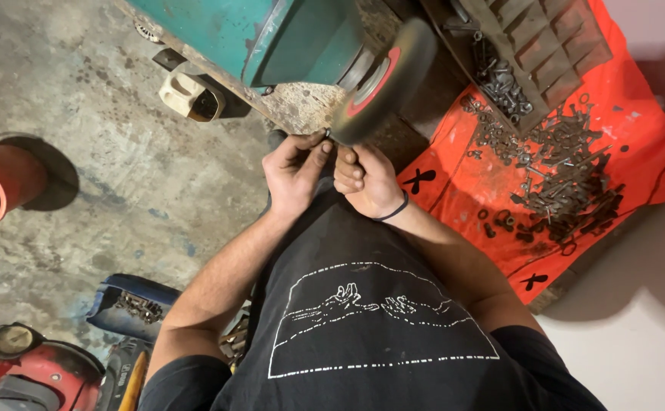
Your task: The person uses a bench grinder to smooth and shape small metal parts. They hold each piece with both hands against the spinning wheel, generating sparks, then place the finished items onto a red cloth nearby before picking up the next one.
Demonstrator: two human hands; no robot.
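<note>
Workpiece: I am pinching a small metal part [326,134] between both hands, its long axis too small to tell.
Bearing: it is lying just ahead of my fingertips, touching the wire wheel [384,80].
Left hand [296,172]: closed on the part, nearer.
Right hand [364,180]: closed, steadying alongside.

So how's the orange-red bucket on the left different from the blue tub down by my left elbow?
The orange-red bucket is round and stands upright, cut off by the picture's left edge. The blue tub is boxier and lies tilted toward the camera, partly hidden behind the left arm. Both sit on the concrete floor and hold rusty metal bits.
</note>
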